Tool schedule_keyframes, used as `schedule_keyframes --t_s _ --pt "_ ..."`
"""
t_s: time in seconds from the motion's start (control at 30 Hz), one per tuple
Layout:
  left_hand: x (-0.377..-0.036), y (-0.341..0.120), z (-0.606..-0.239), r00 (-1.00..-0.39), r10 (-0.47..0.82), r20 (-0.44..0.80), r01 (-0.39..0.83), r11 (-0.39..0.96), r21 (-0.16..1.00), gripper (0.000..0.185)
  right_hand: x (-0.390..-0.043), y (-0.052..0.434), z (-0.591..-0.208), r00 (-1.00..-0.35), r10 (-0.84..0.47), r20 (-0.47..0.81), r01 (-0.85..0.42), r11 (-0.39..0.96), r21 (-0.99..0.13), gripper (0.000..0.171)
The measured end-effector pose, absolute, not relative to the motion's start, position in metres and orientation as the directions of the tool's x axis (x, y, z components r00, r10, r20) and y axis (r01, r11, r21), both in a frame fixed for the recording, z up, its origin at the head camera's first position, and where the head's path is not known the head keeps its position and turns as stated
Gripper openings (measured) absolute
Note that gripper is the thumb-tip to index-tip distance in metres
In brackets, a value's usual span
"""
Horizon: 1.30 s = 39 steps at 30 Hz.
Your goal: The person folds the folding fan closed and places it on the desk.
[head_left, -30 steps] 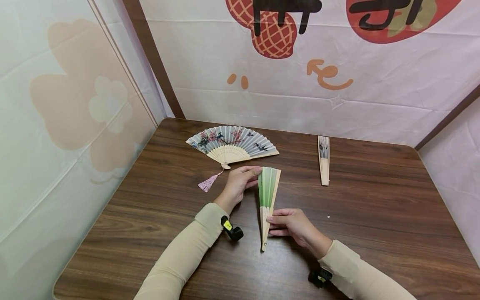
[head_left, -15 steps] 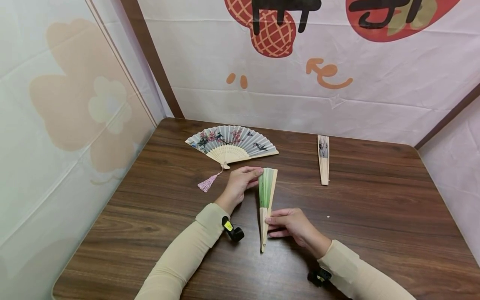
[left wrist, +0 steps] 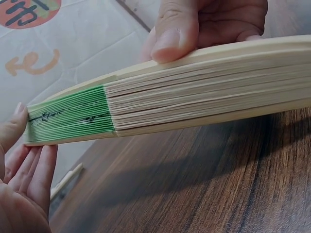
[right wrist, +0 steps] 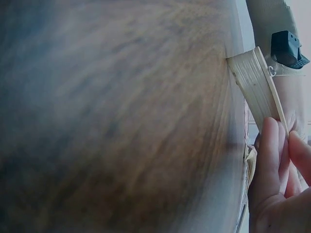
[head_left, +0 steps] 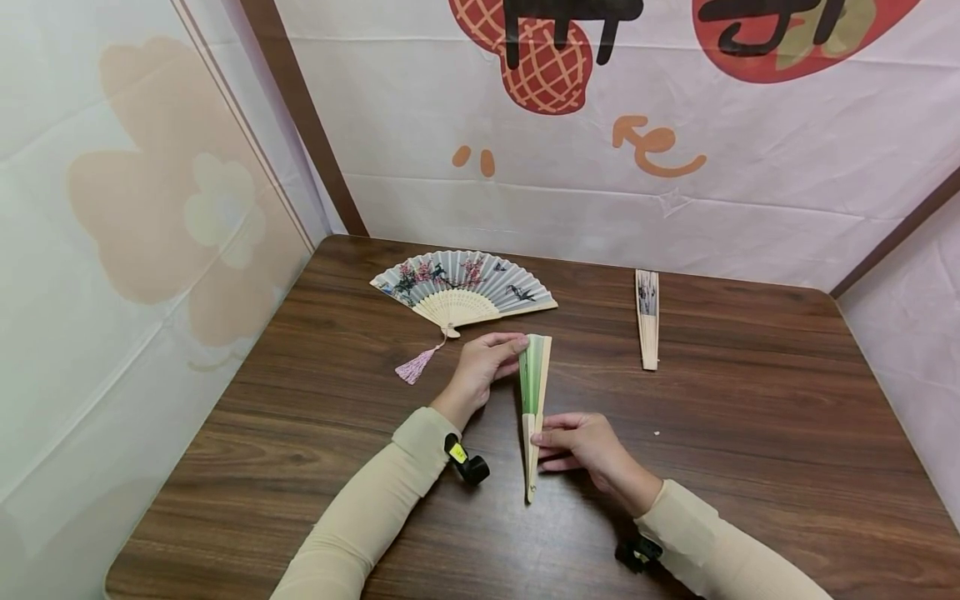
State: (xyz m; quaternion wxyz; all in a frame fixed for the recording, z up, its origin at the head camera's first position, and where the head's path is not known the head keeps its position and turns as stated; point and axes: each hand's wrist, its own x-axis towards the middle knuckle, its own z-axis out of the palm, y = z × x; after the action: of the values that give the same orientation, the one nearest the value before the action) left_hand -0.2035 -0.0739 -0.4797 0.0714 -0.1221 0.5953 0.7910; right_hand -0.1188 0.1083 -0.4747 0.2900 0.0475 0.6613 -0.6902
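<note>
A green paper fan with bamboo ribs (head_left: 533,379) is nearly folded and is held just above the brown table (head_left: 750,433), its pivot end toward me. My left hand (head_left: 483,362) pinches the green top end from the left. In the left wrist view, the thumb and fingers of that hand (left wrist: 22,179) meet the fan (left wrist: 194,92) at its tip. My right hand (head_left: 581,442) grips the bamboo ribs near the pivot, and its thumb (left wrist: 170,34) presses on the outer stick. The right wrist view shows the stacked ribs (right wrist: 255,80) above my right hand's fingers (right wrist: 277,184).
An open blue-grey flowered fan (head_left: 465,287) with a pink tassel (head_left: 416,365) lies at the back left of the table. A folded fan (head_left: 647,321) lies at the back right. Printed cloth walls enclose the table on three sides.
The green fan has folded narrower: my left hand has pushed its left edge to the right, toward the other stick. My right hand has kept its grip near the pivot.
</note>
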Motion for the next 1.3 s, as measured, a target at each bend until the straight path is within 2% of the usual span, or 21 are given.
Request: schedule_keyframes --t_s 0.33,1.03,1.3 --pt "-0.202 -0.071 -0.481 -0.955 -0.073 -0.287 -0.259 -0.262 0.929 0.027 -0.116 0.105 -0.471 -0.841 -0.346 -0.415 0.423 0.056 -0.904 0.040" --pt "-0.201 -0.070 -0.480 -0.951 -0.096 -0.295 -0.264 -0.253 0.931 0.029 -0.116 0.102 -0.466 -0.860 -0.311 -0.405 0.394 0.099 -0.914 0.037" --pt "-0.205 -0.075 -0.478 -0.940 -0.150 -0.305 -0.249 -0.309 0.918 0.024 -0.114 0.102 -0.464 -0.866 -0.298 -0.403 0.391 0.099 -0.915 0.036"
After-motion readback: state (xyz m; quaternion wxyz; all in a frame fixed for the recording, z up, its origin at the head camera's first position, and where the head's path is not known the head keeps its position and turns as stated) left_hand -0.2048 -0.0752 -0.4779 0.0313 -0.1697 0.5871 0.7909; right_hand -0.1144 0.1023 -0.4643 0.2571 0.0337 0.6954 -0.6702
